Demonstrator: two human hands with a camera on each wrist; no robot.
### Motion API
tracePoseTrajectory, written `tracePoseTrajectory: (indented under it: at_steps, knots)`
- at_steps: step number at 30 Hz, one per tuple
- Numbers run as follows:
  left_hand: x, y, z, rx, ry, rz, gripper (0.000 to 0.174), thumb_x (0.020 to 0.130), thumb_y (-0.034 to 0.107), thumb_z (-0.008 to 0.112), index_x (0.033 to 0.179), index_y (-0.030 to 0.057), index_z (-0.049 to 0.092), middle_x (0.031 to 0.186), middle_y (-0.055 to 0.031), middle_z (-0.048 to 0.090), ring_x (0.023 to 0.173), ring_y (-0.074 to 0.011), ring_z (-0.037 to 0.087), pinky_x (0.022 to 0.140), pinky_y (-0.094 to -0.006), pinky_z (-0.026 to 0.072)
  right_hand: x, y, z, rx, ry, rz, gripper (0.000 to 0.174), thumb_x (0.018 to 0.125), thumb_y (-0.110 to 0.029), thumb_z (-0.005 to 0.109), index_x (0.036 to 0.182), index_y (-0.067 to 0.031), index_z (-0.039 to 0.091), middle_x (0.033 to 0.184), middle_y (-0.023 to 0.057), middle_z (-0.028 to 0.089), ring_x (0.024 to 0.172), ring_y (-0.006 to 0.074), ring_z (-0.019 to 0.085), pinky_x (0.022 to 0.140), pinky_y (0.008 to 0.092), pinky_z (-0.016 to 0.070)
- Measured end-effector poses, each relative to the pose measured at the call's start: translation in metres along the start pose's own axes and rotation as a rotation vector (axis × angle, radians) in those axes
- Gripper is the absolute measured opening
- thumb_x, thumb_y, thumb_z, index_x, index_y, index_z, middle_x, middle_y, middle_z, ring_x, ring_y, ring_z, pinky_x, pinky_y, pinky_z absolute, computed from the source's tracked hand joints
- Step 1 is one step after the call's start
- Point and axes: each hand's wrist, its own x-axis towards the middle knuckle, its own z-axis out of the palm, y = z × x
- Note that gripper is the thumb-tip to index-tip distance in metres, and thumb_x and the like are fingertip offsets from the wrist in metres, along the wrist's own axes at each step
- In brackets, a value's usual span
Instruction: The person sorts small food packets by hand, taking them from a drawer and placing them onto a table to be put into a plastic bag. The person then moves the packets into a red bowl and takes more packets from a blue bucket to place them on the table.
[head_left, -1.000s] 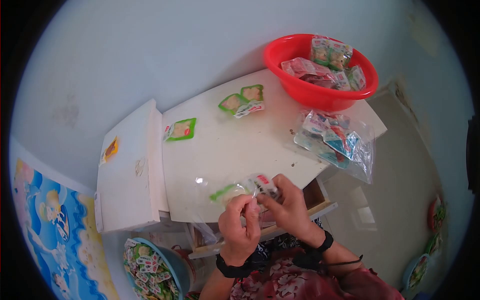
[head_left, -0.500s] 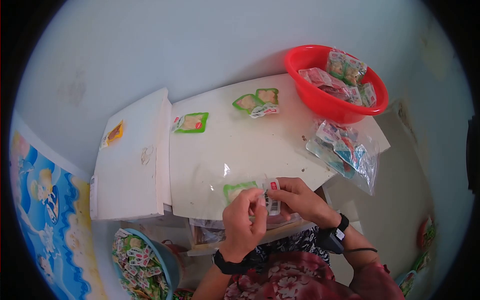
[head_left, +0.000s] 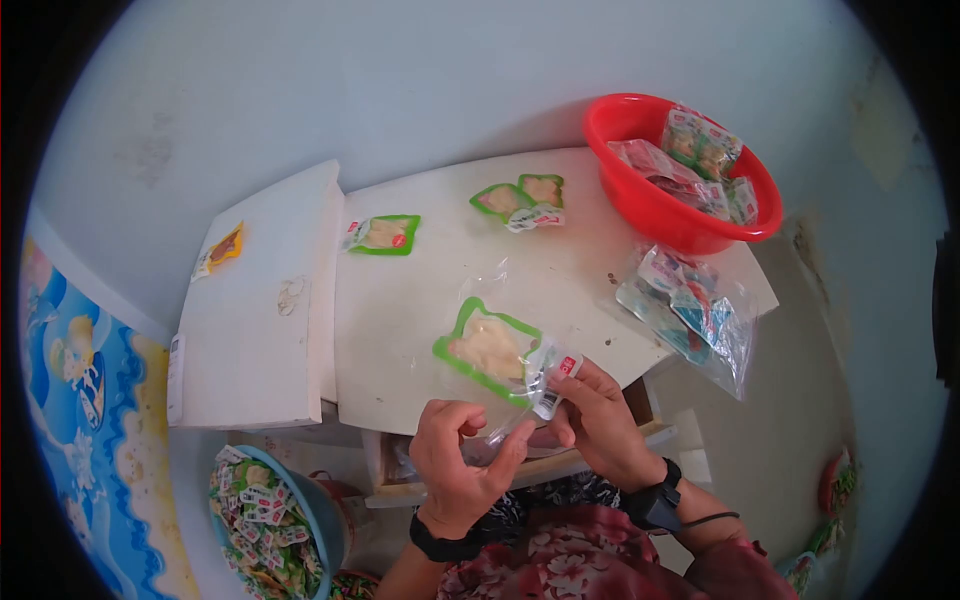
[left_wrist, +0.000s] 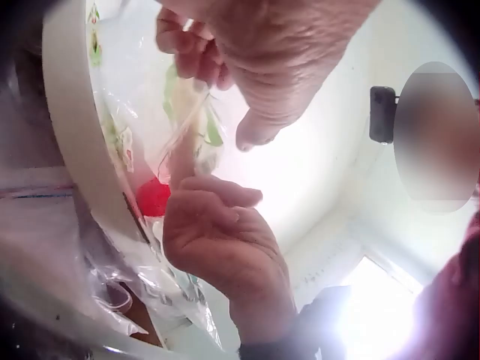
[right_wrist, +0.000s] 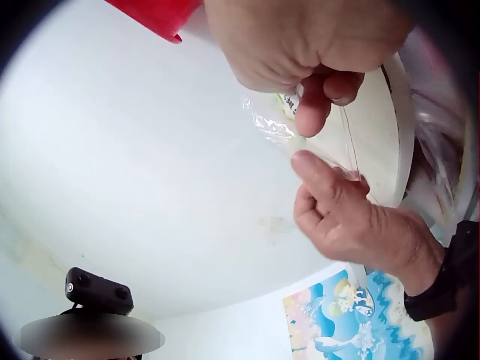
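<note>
A green-edged food packet [head_left: 490, 350] with a pale piece showing through its window is tilted over the near side of the table. My right hand [head_left: 603, 425] pinches its white printed end between thumb and fingers. Clear film of a plastic bag [right_wrist: 270, 129] surrounds the packet and stretches toward the left hand. Just left of the packet, my left hand [head_left: 455, 465] has its fingers curled at the film's edge, thumb held apart. In the left wrist view, the left hand's fingertips [left_wrist: 196, 67] overlap the film.
Green-edged packets [head_left: 385, 235] lie along the back of the white table [head_left: 440, 275]. A red basin [head_left: 650, 215] with bagged packets stands at the back right, a clear bag of packets [head_left: 690, 310] beside it. Below left is a blue tub [head_left: 325, 510] full of packets; an open drawer [head_left: 460, 480] sits underneath.
My left hand has moved down and left from the printed end, its thumb spreading. The packet now faces up with its window uncovered. My right hand keeps hold of the label end.
</note>
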Motion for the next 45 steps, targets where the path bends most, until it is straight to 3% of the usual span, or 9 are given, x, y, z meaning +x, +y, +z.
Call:
tracePoseTrajectory:
  at_steps: [6,9,12,15,24,30,33,39,45]
  knots:
    - [-0.004,-0.011,-0.003,-0.074,-0.048,-0.336,0.048,0.078,0.011,0.087,0.114,0.0068,0.055,0.102,-0.0072,0.056,0.072,-0.0165,0.054,0.06,-0.0304,0.045,0.0,0.009,0.001,-0.01,-0.112,0.041,0.015,0.108,-0.015,0.058,0.117,-0.0035,0.06,0.069,-0.0016,0.058,0.049,0.0059,0.048,0.052,0.0249,0.0427]
    - [0.004,-0.01,-0.001,0.213,-0.097,-0.141,0.055,0.077,0.007,0.085,0.122,0.0061,0.054,0.112,-0.01,0.056,0.074,-0.0191,0.056,0.061,-0.0325,0.0474,0.0,0.01,0.004,-0.045,-0.087,0.068,0.012,0.108,-0.015,0.057,0.114,-0.0046,0.059,0.061,-0.0027,0.053,0.047,0.0055,0.045,0.054,0.0259,0.0416]
    - [0.006,-0.012,0.002,0.259,-0.195,-0.083,0.051,0.078,0.004,0.08,0.123,0.0037,0.055,0.117,-0.0157,0.059,0.089,-0.0326,0.062,0.072,-0.0434,0.0529,0.003,0.014,-0.002,-0.005,-0.112,0.053,0.015,0.107,-0.012,0.059,0.118,-0.0031,0.059,0.069,-0.0017,0.057,0.049,0.0061,0.048,0.05,0.0248,0.0389]
    - [0.006,-0.025,-0.002,0.2,-0.167,-0.171,0.036,0.08,-0.002,0.073,0.113,0.0031,0.06,0.108,-0.0132,0.062,0.092,-0.0343,0.062,0.076,-0.045,0.0527,0.007,0.018,-0.006,0.022,-0.125,0.038,0.017,0.107,-0.011,0.059,0.121,-0.0029,0.059,0.071,-0.0006,0.059,0.049,0.0072,0.051,0.047,0.024,0.0385]
    - [0.013,-0.025,-0.007,-0.05,-0.585,0.342,0.027,0.074,-0.005,0.07,0.1,0.0026,0.067,0.097,-0.0078,0.063,0.097,-0.0288,0.061,0.079,-0.0379,0.0543,0.019,0.005,0.006,0.002,-0.034,0.043,0.02,0.11,-0.015,0.052,0.126,-0.0047,0.056,0.074,0.0083,0.068,0.058,0.0138,0.061,0.052,0.0261,0.048]
    - [0.007,-0.027,-0.018,0.064,-0.538,0.37,0.029,0.076,0.002,0.076,0.104,0.0037,0.068,0.099,-0.0082,0.064,0.093,-0.0285,0.062,0.079,-0.0387,0.0548,0.026,0.01,-0.01,-0.11,-0.154,0.048,0.022,0.11,-0.014,0.05,0.128,-0.0028,0.054,0.078,0.0121,0.07,0.064,0.0164,0.067,0.054,0.0273,0.0504]
    - [0.012,-0.013,-0.032,-0.085,-0.42,-0.011,0.036,0.078,0.012,0.081,0.111,0.0036,0.068,0.099,-0.01,0.064,0.091,-0.0304,0.063,0.077,-0.0401,0.0542,0.027,0.009,-0.013,-0.218,-0.186,0.051,0.02,0.109,-0.013,0.052,0.124,-0.0001,0.055,0.08,0.0124,0.07,0.067,0.0169,0.069,0.055,0.0283,0.0511]
    - [0.038,0.016,0.007,0.199,-0.232,0.101,0.031,0.085,0.011,0.074,0.112,0.0004,0.062,0.094,-0.0113,0.061,0.093,-0.0336,0.062,0.076,-0.0411,0.054,0.029,0.018,0.0,-0.242,-0.116,-0.066,0.014,0.106,-0.009,0.054,0.115,0.001,0.06,0.091,0.0096,0.07,0.077,0.0164,0.071,0.064,0.0281,0.0553]
    - [0.036,-0.004,0.025,0.16,-0.367,0.136,0.01,0.094,0.004,0.064,0.104,0.0024,0.064,0.096,-0.0142,0.063,0.089,-0.036,0.063,0.079,-0.0431,0.0543,0.034,0.02,-0.019,-0.225,-0.094,0.009,0.022,0.105,-0.009,0.056,0.125,-0.0024,0.061,0.108,0.0087,0.069,0.092,0.0179,0.069,0.079,0.0319,0.0572]
